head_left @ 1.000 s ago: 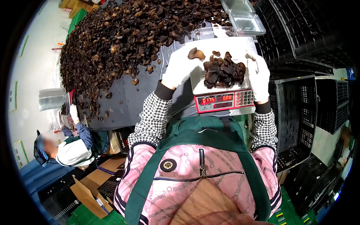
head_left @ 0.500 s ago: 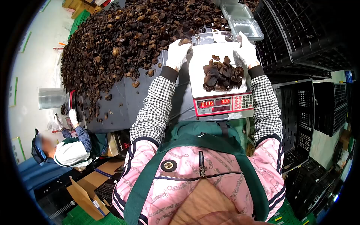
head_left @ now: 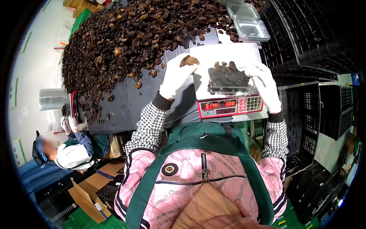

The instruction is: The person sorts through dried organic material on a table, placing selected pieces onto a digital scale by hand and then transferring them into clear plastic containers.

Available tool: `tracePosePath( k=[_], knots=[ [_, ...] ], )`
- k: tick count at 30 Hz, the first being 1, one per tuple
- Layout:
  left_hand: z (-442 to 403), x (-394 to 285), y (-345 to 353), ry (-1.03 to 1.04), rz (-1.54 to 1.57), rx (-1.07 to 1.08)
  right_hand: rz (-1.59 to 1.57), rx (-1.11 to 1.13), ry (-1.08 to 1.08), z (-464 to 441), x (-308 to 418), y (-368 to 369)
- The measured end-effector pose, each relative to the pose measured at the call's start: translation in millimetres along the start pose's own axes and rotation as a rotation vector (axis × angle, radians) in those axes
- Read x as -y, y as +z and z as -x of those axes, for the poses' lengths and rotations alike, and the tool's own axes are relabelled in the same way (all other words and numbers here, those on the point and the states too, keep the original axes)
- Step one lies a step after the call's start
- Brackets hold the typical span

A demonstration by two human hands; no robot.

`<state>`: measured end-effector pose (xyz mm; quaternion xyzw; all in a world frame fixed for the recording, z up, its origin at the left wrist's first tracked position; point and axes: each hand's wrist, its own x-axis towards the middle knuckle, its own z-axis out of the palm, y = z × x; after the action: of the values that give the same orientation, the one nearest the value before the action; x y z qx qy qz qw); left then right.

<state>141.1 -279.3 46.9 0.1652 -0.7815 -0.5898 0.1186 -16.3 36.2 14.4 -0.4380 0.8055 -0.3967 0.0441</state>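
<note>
My left hand (head_left: pixel 177 78), in a white glove, pinches a brown fungus piece (head_left: pixel 189 60) beside the left edge of the scale's white tray (head_left: pixel 207 51). My gloved right hand (head_left: pixel 266 84) grips the right side of a clear plastic container (head_left: pixel 232 91). It is blurred and overlaps the front of a small heap of dark fungus pieces (head_left: pixel 228 72) on the tray; whether it touches them I cannot tell. Below the tray, the red scale panel (head_left: pixel 230 106) shows 0.170 and 0.00.
A large heap of dark fungus pieces (head_left: pixel 114 49) covers the table's far left. Open clear containers (head_left: pixel 251 29) lie behind the scale. Black crates (head_left: pixel 301 126) stand at the right. A co-worker (head_left: pixel 74 155) at the far left has both gloved hands near a red-edged object.
The clear container has moved from behind the scale to the tray's front, with my right hand. My left hand has come nearer, still holding the piece. The reading went from 0.175 to 0.170.
</note>
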Motion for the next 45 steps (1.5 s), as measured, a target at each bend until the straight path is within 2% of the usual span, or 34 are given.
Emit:
tracePosePath(
  k=[2, 4, 5, 6, 7, 10, 11, 14, 17, 20, 23, 26, 32, 35, 36, 37, 38, 39, 40, 41, 42, 43, 44, 45],
  knots=[
    [11.2, 25.1, 18.3, 0.242, -0.106, -0.011, 0.173, -0.12, 0.019, 16.4, 19.3, 18.0],
    [28.4, -13.9, 26.7, 0.11, -0.333, 0.181, 0.108, -0.2, 0.205, 33.9, 21.6, 32.6],
    [37.0, -8.6, 32.1, 0.149, -0.321, 0.152, 0.071, -0.244, 0.295, 42.6, 22.7, 39.8],
    [45.7, -8.3, 36.9, 0.187, -0.311, 0.125, -0.128, -0.241, 0.536, 49.0, 24.1, 42.8],
    [55.7, -12.0, 37.6, 0.177, -0.335, 0.099, 0.04, -0.212, 0.436, 54.1, 24.3, 38.9],
    [77.6, 24.4, 36.3, 0.106, -0.243, 0.021, -0.496, 0.004, 0.796, 63.9, 22.8, 35.0],
    [80.1, 30.1, 38.6, 0.112, -0.263, -0.011, -0.706, 0.032, 0.841, 65.1, 23.4, 32.3],
    [85.3, 40.4, 46.4, 0.011, -0.32, -0.05, -0.949, -0.055, 0.837, 64.3, 32.2, 38.0],
    [80.4, 54.7, 48.3, -0.154, -0.128, -0.018, -1.072, -0.143, 0.875, 64.6, 33.8, 43.4],
    [78.0, 41.2, 49.1, -0.472, 0.213, 0.003, -1.104, -0.165, 0.87, 66.2, 25.2, 52.1],
    [76.9, 28.4, 48.1, -0.529, 0.308, 0.028, -1.102, -0.171, 0.844, 65.8, 18.7, 56.1],
    [76.9, 44.4, 54.0, -0.382, 0.08, -0.004, -1.11, -0.178, 0.827, 63.4, 16.7, 59.0],
    [81.5, 41.4, 62.3, -0.111, -0.1, -0.068, -1.132, -0.223, 0.829, 60.9, 23.5, 63.3],
    [77.7, 54.3, 60.0, -0.19, -0.009, -0.047, -1.271, -0.331, 0.85, 63.1, 28.1, 66.8],
    [77.2, 27.9, 65.2, -0.206, 0.096, -0.059, -1.323, -0.382, 0.865, 62.8, 34.4, 66.7],
    [78.1, 18.8, 68.7, -0.24, 0.062, -0.07, -1.481, -0.34, 0.803, 69.5, 37.7, 65.2],
    [79.6, 12.4, 73.6, -0.272, 0.032, -0.066, -1.508, -0.295, 0.693, 79.7, 41.1, 69.9],
    [82.9, 5.4, 82.2, -0.24, -0.027, -0.058, -1.376, -0.218, 0.462, 97.1, 29.2, 88.2],
    [84.3, -1.5, 90.0, -0.203, -0.083, -0.048, -1.319, -0.276, 0.577, 94.0, 43.4, 85.2],
    [85.8, -8.3, 99.4, -0.261, -0.102, -0.048, -1.478, -0.399, 0.565, 95.4, 44.5, 84.9],
    [88.4, -5.6, 107.8, -0.189, -0.05, 0.002, -1.638, -0.516, 0.541, 99.1, 42.3, 86.1],
    [91.2, -6.9, 121.3, -0.227, -0.071, 0.021, -1.583, -0.563, 0.6, 101.8, 37.9, 91.0],
    [92.6, -10.6, 134.7, -0.262, -0.096, 0.033, -1.676, -0.617, 0.619, 105.7, 33.5, 87.9],
    [92.2, -16.4, 144.7, -0.261, -0.191, 0.146, -1.767, -0.675, 0.635, 109.9, 29.3, 84.7]
  ],
)
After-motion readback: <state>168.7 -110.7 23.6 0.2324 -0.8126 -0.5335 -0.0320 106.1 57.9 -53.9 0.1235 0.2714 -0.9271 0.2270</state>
